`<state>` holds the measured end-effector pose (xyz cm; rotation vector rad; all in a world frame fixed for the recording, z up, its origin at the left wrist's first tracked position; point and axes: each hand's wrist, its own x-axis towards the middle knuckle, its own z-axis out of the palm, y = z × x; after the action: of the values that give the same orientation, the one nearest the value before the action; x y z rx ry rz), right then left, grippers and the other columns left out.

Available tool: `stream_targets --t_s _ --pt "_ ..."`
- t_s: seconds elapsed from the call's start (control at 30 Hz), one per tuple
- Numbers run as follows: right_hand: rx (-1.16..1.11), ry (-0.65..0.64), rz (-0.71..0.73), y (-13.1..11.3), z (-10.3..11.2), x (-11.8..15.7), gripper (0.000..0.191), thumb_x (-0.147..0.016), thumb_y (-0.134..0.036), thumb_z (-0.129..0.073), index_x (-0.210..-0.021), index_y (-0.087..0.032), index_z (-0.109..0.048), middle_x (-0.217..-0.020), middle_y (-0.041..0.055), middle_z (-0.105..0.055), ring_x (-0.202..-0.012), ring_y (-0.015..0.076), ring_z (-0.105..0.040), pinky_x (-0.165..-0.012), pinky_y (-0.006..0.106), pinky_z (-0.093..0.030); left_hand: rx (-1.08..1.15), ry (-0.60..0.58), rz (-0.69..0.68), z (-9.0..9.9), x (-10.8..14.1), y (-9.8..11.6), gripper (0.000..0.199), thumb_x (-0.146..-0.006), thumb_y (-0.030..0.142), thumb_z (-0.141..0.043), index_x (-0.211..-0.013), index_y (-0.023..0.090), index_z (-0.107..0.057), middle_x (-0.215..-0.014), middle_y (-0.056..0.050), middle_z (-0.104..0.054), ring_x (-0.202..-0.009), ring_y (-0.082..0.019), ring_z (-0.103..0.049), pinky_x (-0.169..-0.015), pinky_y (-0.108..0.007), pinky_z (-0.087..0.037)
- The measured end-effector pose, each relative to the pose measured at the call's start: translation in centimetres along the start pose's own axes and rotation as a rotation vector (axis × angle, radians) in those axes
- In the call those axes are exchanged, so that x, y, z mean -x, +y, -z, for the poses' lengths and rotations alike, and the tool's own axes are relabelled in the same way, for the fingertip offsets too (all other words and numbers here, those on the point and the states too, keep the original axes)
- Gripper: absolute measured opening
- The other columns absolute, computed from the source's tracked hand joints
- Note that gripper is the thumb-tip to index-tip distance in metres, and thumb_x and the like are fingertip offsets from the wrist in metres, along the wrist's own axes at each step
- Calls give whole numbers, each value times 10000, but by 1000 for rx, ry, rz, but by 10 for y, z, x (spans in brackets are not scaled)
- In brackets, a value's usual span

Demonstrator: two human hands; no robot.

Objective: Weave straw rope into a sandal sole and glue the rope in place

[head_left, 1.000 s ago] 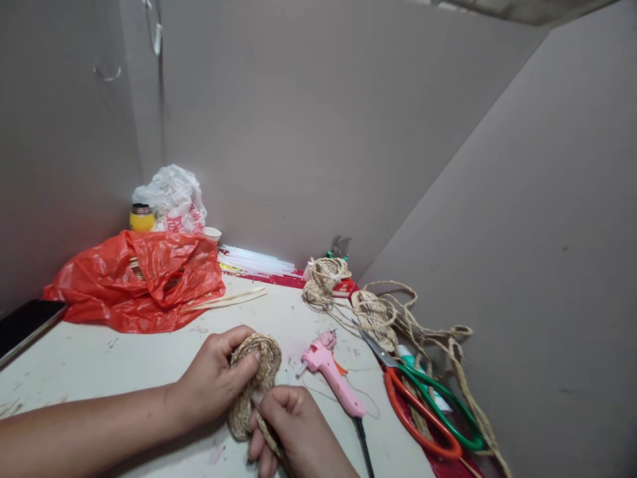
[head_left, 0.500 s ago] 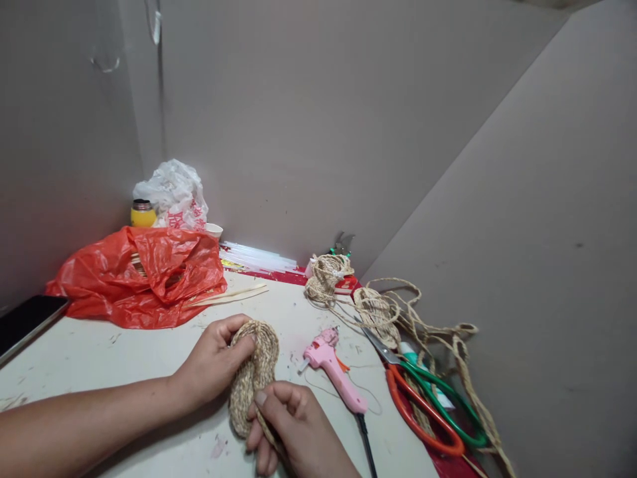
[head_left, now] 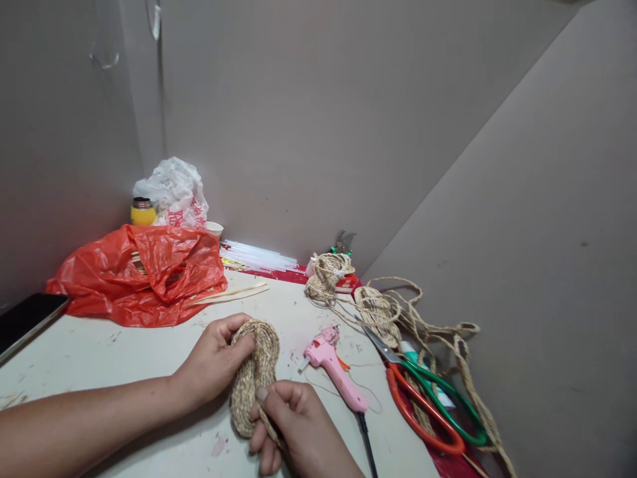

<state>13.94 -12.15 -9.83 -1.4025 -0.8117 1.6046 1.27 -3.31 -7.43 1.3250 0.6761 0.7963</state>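
A coiled straw-rope sole [head_left: 245, 392], long and rounded with a narrower waist, is held above the white table. My left hand [head_left: 213, 358] grips its upper left edge, thumb on top. At its lower right side, my right hand [head_left: 293, 425] pinches the loose end of the braided rope [head_left: 269, 425] between thumb and fingers. The rest of that rope end is hidden behind the right hand. Just right of the sole lies a pink glue gun [head_left: 334, 372], its black cord running toward the front edge.
Scissors [head_left: 423, 392] with red and green handles lie at the right among loose braided rope [head_left: 460, 345] and another coiled piece [head_left: 377, 312]. A red plastic bag [head_left: 144, 285], a phone [head_left: 32, 322] and a yellow jar [head_left: 142, 214] stand left. Clear glue sticks [head_left: 259, 256] lie along the back wall.
Almost nothing differs. The right hand has shifted very slightly at the sole's lower edge, still pinching the rope; the left hand keeps its hold.
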Motion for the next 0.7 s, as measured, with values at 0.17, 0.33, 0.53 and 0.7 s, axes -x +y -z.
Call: stream_targets --t_s 0.17,0.33,0.53,0.7 --pt "21 16 -24 -3 0 0 544 -618 -660 -657 -598 -121 -581 -424 21 -614 -253 51 -472 -280 137 -307 2 -9 2 -2 1 0 150 -848 284 -536 -794 152 -584 -705 -18 -638 -638 -144 -587 -606 -249 -443" --pt "12 11 -37 -3 0 -1 559 -601 -672 -658 -583 -117 -587 -415 18 -604 -250 55 -477 -271 136 -309 -26 -12 -13 -2 4 1 143 -845 279 -538 -793 155 -586 -682 -2 -614 -634 -141 -581 -602 -243 -442" --pt "6 -5 -18 0 0 -2 554 -652 -665 -632 -580 -118 -587 -425 24 -611 -254 57 -478 -280 142 -321 -86 -11 -35 -2 7 2 160 -848 296 -534 -789 158 -588 -696 -8 -624 -667 -150 -589 -615 -236 -445" --pt "5 -8 -20 2 2 -2 581 -624 -696 -641 -594 -119 -581 -427 26 -609 -250 59 -471 -273 146 -314 -138 -24 -62 -2 10 1 163 -870 279 -501 -798 159 -583 -725 -15 -639 -670 -149 -587 -620 -238 -441"
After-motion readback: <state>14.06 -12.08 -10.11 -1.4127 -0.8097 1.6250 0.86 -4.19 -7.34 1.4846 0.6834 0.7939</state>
